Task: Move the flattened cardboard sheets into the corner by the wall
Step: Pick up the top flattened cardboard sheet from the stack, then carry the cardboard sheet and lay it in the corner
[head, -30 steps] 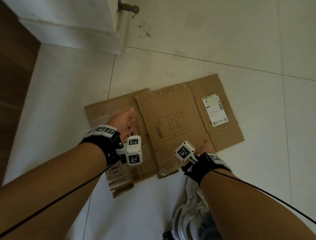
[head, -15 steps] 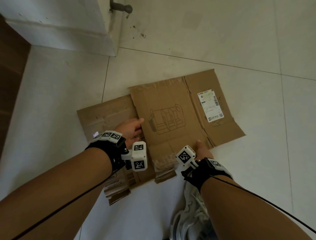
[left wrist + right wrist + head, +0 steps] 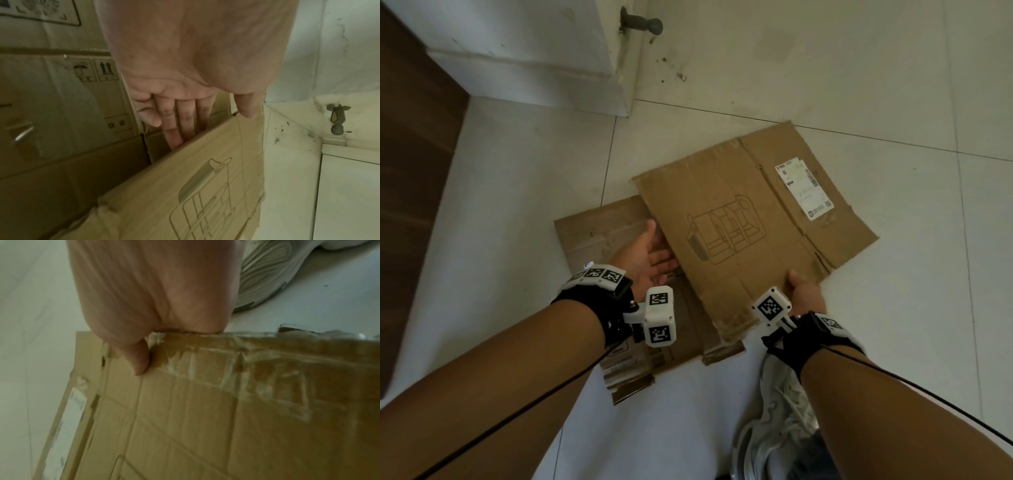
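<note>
Two cardboard sheets [image 3: 743,240] lie short of the corner [image 3: 619,85]; right hand [image 3: 803,291] pinches the top one (left hand [image 3: 647,257] slack-fingered).

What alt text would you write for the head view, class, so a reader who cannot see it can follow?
Two bare hands lift a flattened cardboard sheet printed with a line drawing: the right hand grips its near edge, the left hand slips straight fingers under its left edge. It overlaps a second cardboard sheet on the white tiled floor, short of the wall corner.
</note>
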The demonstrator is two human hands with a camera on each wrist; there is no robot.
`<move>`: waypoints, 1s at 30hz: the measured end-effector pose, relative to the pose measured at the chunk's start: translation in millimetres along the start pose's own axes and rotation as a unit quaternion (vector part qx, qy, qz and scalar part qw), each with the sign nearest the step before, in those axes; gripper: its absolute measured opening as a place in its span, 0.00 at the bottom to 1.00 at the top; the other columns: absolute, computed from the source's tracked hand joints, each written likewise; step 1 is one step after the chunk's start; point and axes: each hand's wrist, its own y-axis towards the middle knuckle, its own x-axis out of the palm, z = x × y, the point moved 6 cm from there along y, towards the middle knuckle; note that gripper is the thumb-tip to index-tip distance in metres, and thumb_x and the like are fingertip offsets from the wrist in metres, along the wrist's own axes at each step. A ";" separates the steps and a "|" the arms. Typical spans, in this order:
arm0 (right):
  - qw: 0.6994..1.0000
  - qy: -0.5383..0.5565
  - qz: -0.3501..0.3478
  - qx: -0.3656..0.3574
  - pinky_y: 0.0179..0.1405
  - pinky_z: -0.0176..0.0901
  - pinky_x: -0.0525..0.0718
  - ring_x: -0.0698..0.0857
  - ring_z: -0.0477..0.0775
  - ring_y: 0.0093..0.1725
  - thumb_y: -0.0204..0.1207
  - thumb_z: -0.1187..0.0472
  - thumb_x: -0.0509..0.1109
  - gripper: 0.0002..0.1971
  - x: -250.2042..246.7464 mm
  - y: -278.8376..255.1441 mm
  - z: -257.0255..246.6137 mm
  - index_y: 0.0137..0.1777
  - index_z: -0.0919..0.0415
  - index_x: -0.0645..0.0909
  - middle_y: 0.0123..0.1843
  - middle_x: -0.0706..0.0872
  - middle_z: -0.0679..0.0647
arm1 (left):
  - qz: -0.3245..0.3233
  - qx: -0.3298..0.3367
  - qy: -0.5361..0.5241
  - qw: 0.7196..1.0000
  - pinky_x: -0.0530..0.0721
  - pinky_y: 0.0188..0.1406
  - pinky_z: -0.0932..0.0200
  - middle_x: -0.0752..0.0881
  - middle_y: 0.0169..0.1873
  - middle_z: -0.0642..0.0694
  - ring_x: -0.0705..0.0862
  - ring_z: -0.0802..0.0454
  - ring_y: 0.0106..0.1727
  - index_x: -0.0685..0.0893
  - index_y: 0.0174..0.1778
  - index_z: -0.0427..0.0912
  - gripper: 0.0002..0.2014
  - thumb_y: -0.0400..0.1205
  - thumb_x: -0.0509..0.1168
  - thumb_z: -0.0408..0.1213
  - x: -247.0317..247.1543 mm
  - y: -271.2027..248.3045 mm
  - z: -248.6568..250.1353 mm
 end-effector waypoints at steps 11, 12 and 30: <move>0.933 0.285 -0.218 -0.037 0.43 0.60 0.87 0.84 0.66 0.58 0.82 0.66 0.63 0.24 5.6 -43.8 -58.6 0.77 0.55 0.69 0.66 0.82 0.61 | 0.156 0.060 -0.019 0.986 0.78 0.68 0.44 0.83 0.63 0.48 0.82 0.47 0.62 0.77 0.73 0.46 0.33 0.77 0.62 0.63 -108.5 -52.7 24.1; 0.939 0.251 -0.231 -0.052 0.38 0.56 0.88 0.85 0.63 0.53 0.82 0.67 0.62 0.22 5.5 -50.0 -64.1 0.76 0.56 0.69 0.61 0.84 0.60 | 0.146 0.057 -0.002 0.988 0.75 0.71 0.45 0.83 0.66 0.49 0.80 0.47 0.68 0.76 0.74 0.47 0.34 0.77 0.62 0.64 -113.4 -56.8 25.0; 0.965 -0.164 -0.160 -0.125 0.62 0.64 0.84 0.86 0.67 0.59 0.73 0.61 0.73 0.24 56.0 -27.9 -62.8 0.70 0.59 0.76 0.62 0.86 0.62 | 0.191 -0.060 0.082 0.976 0.86 0.56 0.37 0.83 0.60 0.39 0.84 0.38 0.57 0.68 0.76 0.45 0.30 0.78 0.68 0.31 -136.6 -57.7 -63.8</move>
